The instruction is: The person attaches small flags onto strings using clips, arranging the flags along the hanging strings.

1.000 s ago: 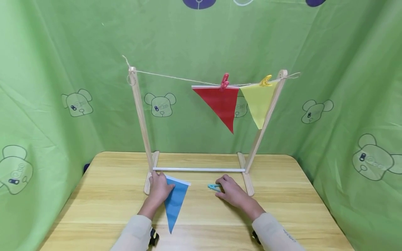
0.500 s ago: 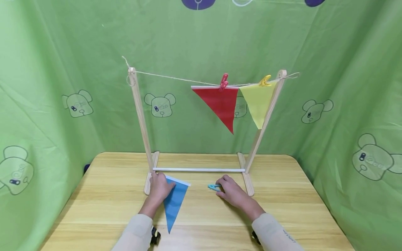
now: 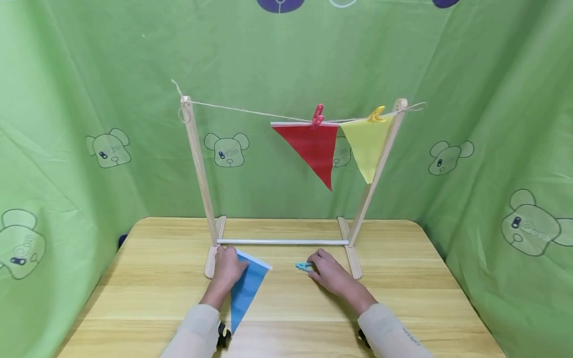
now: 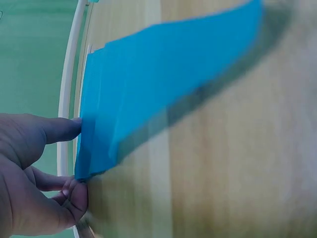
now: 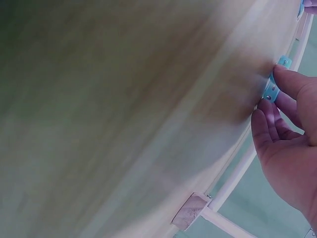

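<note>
Nearest, low in the head view, the left hand [image 3: 227, 268] pinches the wide end of the blue flag [image 3: 245, 289], its grip closed on the cloth, tip lifted toward the bottom edge. Just right of centre, the right hand [image 3: 329, 273] pinches the blue clothespin [image 3: 304, 267] on the tabletop [image 3: 421, 298]. Directly behind both stands the wooden rack [image 3: 199, 169], its white crossbar [image 3: 282, 242] close to the knuckles. Higher up, the string [image 3: 250, 112] carries a red flag [image 3: 311, 149] and a yellow flag [image 3: 364, 146] at upper right, green cloth [image 3: 80, 99] beyond.
</note>
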Tool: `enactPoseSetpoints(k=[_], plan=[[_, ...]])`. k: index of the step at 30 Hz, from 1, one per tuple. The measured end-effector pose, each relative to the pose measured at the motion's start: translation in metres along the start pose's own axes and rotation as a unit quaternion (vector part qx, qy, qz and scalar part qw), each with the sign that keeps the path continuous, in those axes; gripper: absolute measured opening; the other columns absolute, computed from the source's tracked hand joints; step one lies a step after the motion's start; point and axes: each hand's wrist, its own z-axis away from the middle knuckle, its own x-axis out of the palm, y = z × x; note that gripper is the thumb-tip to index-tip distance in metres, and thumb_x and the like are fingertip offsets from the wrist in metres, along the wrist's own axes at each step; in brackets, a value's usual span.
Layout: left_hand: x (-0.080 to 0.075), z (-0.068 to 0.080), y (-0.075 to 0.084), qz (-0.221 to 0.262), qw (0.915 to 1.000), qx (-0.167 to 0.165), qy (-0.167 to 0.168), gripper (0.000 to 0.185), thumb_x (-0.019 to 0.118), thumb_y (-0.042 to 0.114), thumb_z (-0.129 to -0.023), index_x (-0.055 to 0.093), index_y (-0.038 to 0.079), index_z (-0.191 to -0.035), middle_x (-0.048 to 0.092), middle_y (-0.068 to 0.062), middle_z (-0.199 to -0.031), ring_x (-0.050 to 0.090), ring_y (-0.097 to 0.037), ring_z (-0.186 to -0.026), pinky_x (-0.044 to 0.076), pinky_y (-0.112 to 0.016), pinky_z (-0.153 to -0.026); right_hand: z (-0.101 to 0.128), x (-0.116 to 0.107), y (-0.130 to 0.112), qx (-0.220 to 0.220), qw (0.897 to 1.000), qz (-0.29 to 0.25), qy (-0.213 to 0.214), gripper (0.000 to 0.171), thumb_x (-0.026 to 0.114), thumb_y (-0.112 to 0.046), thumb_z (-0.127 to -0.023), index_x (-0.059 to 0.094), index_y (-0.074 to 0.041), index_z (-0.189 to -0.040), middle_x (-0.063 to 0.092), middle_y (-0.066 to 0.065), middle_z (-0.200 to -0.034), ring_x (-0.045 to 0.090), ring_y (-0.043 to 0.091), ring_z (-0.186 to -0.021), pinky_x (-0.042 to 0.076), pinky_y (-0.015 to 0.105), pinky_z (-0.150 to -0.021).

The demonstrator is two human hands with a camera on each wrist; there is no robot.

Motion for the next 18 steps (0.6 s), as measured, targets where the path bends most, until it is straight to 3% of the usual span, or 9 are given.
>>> enactPoseSetpoints(k=[6, 14, 18], plan=[[-0.0025, -0.0001, 0.0026, 0.008, 0.9998, -0.013, -0.012, 0.072, 0.089, 0.014, -0.078, 0.052, -0.02, -0.131, 0.047, -0.04, -0.127, 0.06, -0.048, -0.106, 0.057, -0.057, -0.087, 0.0009, 0.0005, 0.0002, 0.0, 1.0, 0.007, 0.0, 0.029, 0.077, -0.015, -0.094, 0.068, -0.001, -0.117, 0.059, 0.005, -0.111, 0.059, 0.019, -0.102, 0.057, 0.04, -0.095], [-0.0034, -0.003, 0.0003, 0.042, 0.9991, -0.002, -0.011, 0.081, 0.087, 0.002, -0.073, 0.046, -0.02, -0.139, 0.037, -0.046, -0.139, 0.058, -0.047, -0.114, 0.057, -0.054, -0.092, 0.0023, -0.0004, -0.0008, -0.006, 1.0, 0.01, 0.006, 0.027, 0.077, -0.014, -0.094, 0.068, -0.001, -0.115, 0.058, 0.004, -0.108, 0.058, 0.018, -0.099, 0.058, 0.04, -0.093], [-0.0038, -0.003, -0.0002, 0.052, 0.9985, -0.006, -0.012, 0.079, 0.086, -0.001, -0.072, 0.047, -0.019, -0.138, 0.04, -0.045, -0.136, 0.057, -0.048, -0.114, 0.057, -0.056, -0.092, 0.0019, -0.0005, -0.0002, -0.02, 1.0, 0.013, 0.01, 0.026, 0.077, -0.013, -0.093, 0.068, -0.001, -0.114, 0.058, 0.005, -0.106, 0.058, 0.018, -0.096, 0.058, 0.04, -0.09]])
